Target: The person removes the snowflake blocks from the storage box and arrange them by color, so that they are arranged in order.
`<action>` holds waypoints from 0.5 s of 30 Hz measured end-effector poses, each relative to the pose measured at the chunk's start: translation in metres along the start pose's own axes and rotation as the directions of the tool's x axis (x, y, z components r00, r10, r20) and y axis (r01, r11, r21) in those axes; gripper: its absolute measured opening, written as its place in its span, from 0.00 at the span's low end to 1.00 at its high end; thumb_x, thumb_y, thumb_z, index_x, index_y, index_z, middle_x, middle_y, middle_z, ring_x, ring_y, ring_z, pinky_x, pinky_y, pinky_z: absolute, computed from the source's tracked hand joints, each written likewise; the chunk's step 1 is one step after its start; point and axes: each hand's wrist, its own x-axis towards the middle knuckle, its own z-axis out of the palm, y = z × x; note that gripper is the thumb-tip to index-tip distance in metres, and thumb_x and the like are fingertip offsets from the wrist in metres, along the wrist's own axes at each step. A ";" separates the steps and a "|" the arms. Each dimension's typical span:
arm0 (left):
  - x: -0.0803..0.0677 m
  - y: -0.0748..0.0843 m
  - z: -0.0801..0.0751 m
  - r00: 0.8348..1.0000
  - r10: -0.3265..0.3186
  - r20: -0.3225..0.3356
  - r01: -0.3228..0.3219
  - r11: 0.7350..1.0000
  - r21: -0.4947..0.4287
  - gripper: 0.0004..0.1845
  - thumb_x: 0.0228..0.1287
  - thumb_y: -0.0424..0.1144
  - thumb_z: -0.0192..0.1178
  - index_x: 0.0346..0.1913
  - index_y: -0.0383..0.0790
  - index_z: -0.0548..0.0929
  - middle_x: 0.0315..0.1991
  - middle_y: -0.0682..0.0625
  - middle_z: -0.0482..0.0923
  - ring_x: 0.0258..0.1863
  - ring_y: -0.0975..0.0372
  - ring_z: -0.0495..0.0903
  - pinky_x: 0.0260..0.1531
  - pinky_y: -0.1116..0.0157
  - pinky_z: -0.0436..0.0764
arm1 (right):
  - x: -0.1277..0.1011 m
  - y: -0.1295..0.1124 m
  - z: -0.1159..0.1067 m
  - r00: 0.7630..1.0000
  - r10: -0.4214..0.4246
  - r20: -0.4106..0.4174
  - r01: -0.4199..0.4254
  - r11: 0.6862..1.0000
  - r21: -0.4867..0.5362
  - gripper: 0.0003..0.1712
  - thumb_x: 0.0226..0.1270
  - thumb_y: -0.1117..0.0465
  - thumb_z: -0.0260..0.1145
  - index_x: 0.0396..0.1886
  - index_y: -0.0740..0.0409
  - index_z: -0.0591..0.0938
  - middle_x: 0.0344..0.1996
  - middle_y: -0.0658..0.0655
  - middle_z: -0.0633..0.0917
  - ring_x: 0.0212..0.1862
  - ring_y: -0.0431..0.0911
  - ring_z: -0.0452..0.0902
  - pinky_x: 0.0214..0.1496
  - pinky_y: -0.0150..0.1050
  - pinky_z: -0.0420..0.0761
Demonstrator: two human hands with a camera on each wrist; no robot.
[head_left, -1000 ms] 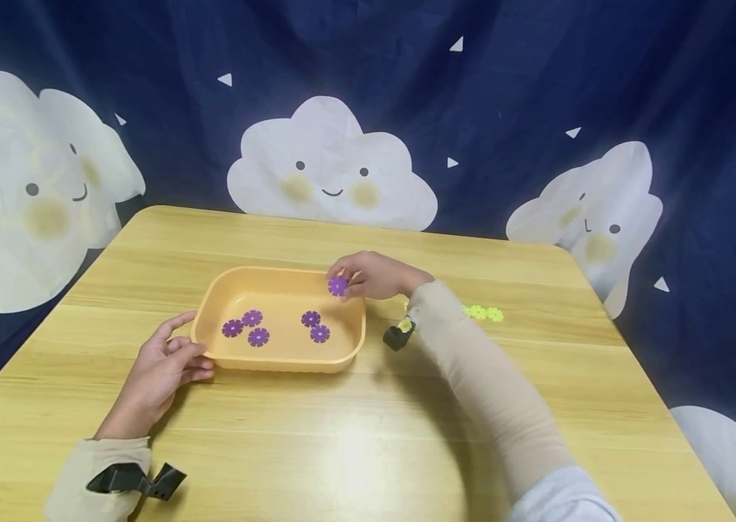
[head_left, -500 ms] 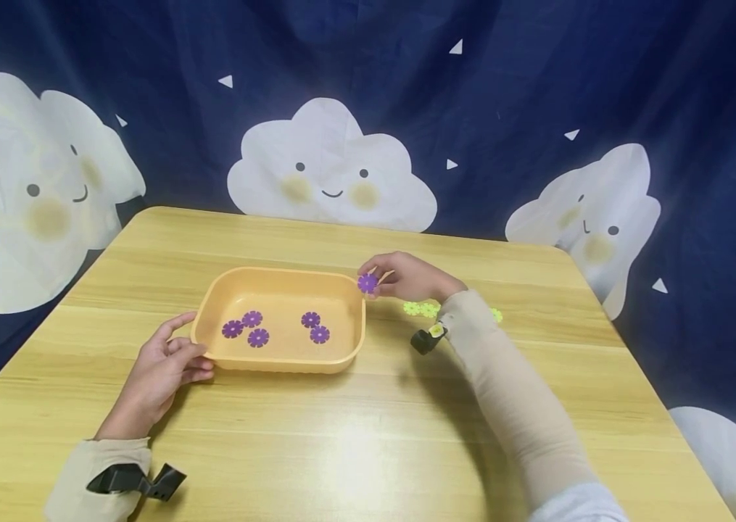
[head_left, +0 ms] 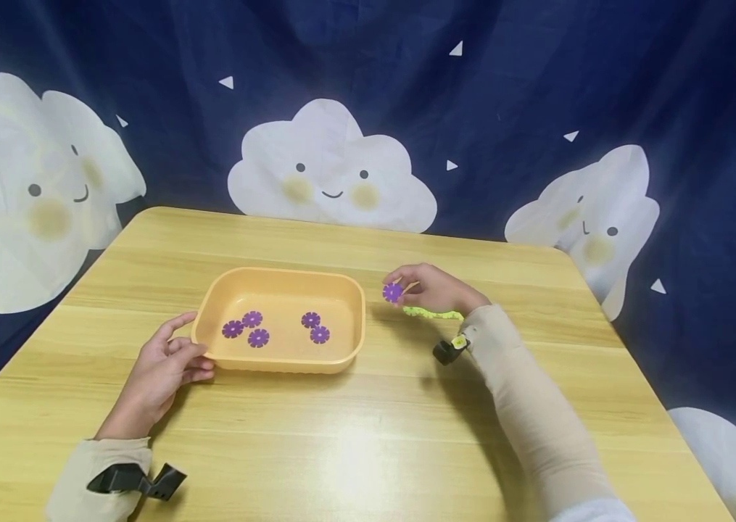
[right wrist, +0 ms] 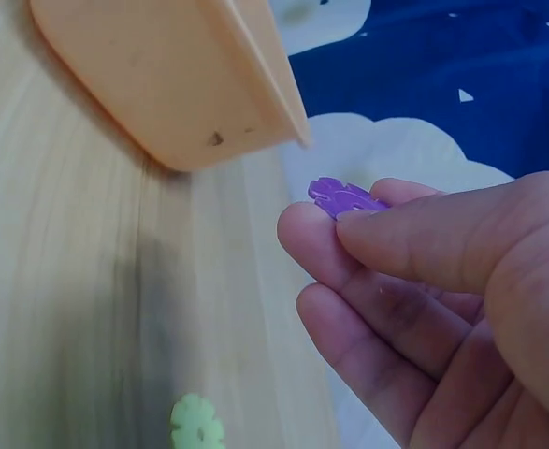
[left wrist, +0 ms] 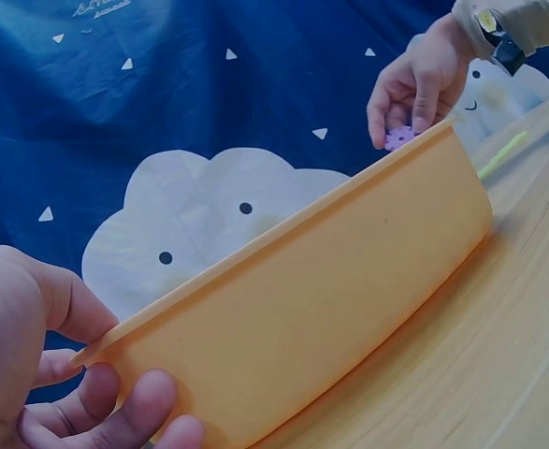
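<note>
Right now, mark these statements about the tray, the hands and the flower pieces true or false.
1. The right hand pinches a purple flower piece. True.
2. That piece lies inside the orange tray. False: it is held to the right of the tray, outside it.
3. Five purple pieces lie in the tray. True.
4. The left hand is off the tray. False: it holds the tray's left corner.
5. Green pieces lie in the tray. False: they lie on the table.

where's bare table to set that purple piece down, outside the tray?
Bare table: the near strip in front of the orange tray, and the far strip behind it. Crowded: beside the right hand, holding the purple piece, green pieces lie.
</note>
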 end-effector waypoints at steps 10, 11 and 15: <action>0.000 0.000 0.001 1.000 -0.012 -0.015 0.012 1.000 0.002 0.35 0.68 0.24 0.52 0.74 0.35 0.49 0.30 0.49 0.77 0.24 0.60 0.82 0.28 0.63 0.87 | -0.010 0.011 0.004 1.000 0.011 0.000 -0.011 0.999 0.048 0.21 0.61 0.73 0.67 0.54 0.72 0.76 0.39 0.63 0.85 0.45 0.49 0.82 0.56 0.43 0.81; -0.001 0.000 0.001 1.000 -0.012 -0.015 0.012 1.000 0.002 0.35 0.68 0.24 0.52 0.74 0.35 0.50 0.30 0.49 0.77 0.24 0.60 0.82 0.28 0.63 0.87 | -0.011 0.012 0.005 1.000 0.012 0.000 -0.012 0.999 0.052 0.21 0.61 0.73 0.67 0.54 0.72 0.76 0.39 0.64 0.85 0.45 0.49 0.82 0.57 0.43 0.81; -0.001 0.000 0.001 1.000 -0.007 -0.012 0.007 1.000 0.010 0.35 0.69 0.25 0.52 0.74 0.35 0.50 0.31 0.48 0.77 0.24 0.60 0.82 0.28 0.63 0.87 | -0.014 0.018 0.007 1.000 0.015 -0.002 -0.015 0.998 0.059 0.21 0.60 0.73 0.68 0.53 0.72 0.77 0.39 0.64 0.85 0.45 0.51 0.81 0.57 0.45 0.81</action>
